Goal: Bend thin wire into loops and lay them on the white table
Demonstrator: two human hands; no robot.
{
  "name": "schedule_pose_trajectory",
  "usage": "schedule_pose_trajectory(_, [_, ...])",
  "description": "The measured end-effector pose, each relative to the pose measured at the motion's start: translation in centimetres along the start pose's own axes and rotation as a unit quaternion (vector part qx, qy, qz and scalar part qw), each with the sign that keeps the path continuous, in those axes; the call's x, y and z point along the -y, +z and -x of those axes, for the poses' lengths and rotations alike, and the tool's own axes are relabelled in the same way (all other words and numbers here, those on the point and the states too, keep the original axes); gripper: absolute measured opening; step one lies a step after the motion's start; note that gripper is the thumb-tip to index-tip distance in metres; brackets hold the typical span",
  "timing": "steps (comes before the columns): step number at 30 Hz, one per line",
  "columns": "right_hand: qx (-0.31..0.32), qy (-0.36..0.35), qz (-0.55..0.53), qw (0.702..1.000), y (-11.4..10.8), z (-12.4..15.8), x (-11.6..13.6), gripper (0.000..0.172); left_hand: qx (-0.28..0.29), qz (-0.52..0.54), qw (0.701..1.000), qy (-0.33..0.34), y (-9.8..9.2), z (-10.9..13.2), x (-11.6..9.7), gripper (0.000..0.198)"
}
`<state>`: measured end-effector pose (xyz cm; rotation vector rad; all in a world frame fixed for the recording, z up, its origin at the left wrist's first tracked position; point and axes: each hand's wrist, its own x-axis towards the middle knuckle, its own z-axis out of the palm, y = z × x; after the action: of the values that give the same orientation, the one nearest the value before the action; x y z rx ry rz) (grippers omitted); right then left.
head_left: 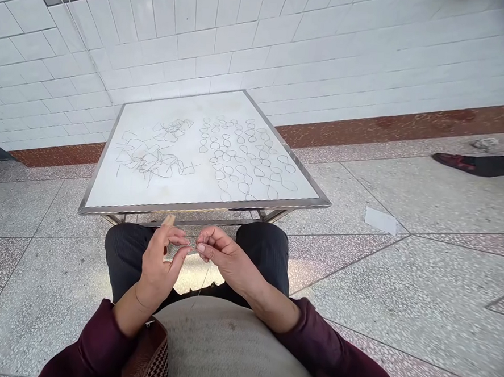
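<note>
My left hand (pixel 161 262) and my right hand (pixel 224 258) meet above my lap, in front of the table's near edge. A thin dark wire (pixel 194 245), very small in the picture, runs between their fingertips. Thumb and finger of each hand pinch it; its exact shape is hard to make out. One finger of the left hand wears a tan wrapping (pixel 168 220). On the white table (pixel 149 196), bent pieces of wire (pixel 151 159) lie in a loose tangle at left. Wire loops (pixel 246 159), many shaped like a figure eight, are laid in rows at right.
The table has a metal rim (pixel 208 206) and stands by a white tiled wall (pixel 244 40). Another person's shoe (pixel 456 162) is on the floor at right. A pale flat piece (pixel 380 220) lies on the speckled floor.
</note>
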<state>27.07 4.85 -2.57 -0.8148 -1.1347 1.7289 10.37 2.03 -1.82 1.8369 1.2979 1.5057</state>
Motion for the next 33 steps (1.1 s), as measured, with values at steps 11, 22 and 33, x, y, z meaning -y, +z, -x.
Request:
schedule_pose_trajectory(11, [-0.001,-0.002,0.014,1.0,-0.1,0.2,0.2,0.023,0.002,0.391,0.866,-0.312,1.3,-0.3,-0.3,0.064])
schedule_pose_trajectory(22, [-0.015,-0.024,0.051,0.998,0.3,0.4,0.4,0.02,-0.008,0.32,0.908,-0.272,1.4,0.1,-0.2,0.052])
schedule_pose_trajectory(33, [-0.024,-0.026,0.051,0.998,0.1,0.1,0.2,0.024,-0.027,0.338,0.893,-0.295,1.6,0.0,-0.5,0.051])
